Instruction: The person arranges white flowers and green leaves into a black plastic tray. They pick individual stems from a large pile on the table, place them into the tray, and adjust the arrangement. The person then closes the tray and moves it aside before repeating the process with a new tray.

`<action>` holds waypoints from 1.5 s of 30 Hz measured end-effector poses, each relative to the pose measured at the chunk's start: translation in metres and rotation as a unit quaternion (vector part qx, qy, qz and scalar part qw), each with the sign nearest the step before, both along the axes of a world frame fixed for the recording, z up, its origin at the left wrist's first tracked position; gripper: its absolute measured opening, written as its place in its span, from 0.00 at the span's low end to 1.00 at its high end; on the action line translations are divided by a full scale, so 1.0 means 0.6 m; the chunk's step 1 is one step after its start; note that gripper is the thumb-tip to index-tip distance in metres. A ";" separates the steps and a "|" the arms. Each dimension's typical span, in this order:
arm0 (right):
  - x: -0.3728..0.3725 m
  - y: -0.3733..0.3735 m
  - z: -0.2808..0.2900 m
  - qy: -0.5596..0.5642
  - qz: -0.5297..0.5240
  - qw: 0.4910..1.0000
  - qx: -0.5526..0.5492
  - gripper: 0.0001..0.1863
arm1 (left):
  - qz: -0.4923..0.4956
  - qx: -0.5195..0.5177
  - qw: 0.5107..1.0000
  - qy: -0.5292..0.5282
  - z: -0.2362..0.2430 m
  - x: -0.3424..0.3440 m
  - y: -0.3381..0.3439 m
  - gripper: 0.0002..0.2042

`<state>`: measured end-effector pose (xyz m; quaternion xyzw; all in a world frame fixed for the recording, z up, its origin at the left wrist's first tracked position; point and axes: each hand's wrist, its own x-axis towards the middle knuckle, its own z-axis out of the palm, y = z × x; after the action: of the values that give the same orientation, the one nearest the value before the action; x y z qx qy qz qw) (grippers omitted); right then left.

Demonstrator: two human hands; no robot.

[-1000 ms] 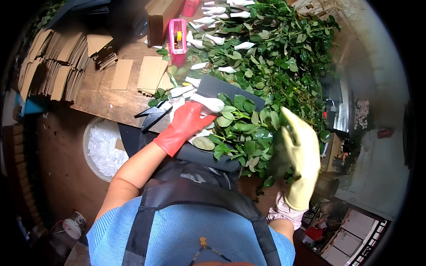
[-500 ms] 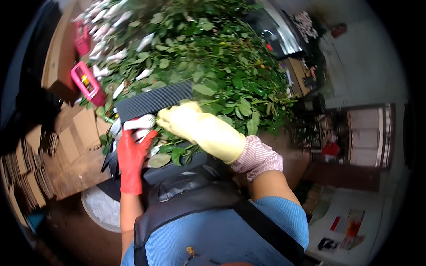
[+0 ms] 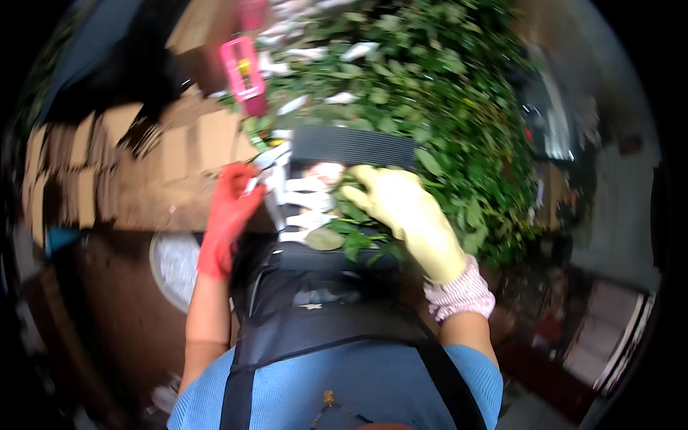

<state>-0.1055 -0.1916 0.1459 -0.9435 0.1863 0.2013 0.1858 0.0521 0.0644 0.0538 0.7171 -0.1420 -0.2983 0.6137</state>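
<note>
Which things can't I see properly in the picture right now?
All in the head view:
- Whether the left hand holds anything: blurred.
- What lies under the right hand: hidden by the hand itself.
- What's inside the white wraps: covered.
- The farthest pink thing: cut off by the top edge.

pale pinkish bud (image 3: 326,173), blurred, beside white-sleeved buds (image 3: 308,201), green leaves (image 3: 356,244) rightward

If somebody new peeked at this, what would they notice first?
Probably the gloved hands that don't match: the left hand in red and the right hand in pale yellow, with white-wrapped bundles between them. Next, the big heap of green leafy stems filling the upper right of the table. Then the bright pink holder near the top, just left of the leaves.
</note>
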 end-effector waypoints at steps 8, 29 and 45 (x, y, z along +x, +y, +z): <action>0.031 0.040 -0.021 0.128 0.011 0.976 -0.178 0.18 | 0.030 0.022 0.990 0.138 -0.050 -0.076 -0.073 0.21; 0.004 0.046 -0.016 0.072 0.018 0.986 -0.152 0.37 | 0.073 -0.047 0.994 0.065 0.001 -0.035 0.006 0.11; -0.048 0.084 -0.020 -0.042 0.180 0.973 -0.139 0.14 | -0.219 0.058 0.939 -0.260 0.003 -0.071 -0.005 0.15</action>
<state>-0.1343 -0.1410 0.1338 -0.9858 0.0321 0.1636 0.0209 0.0098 0.0614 0.0557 0.7550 -0.4327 -0.2362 0.4324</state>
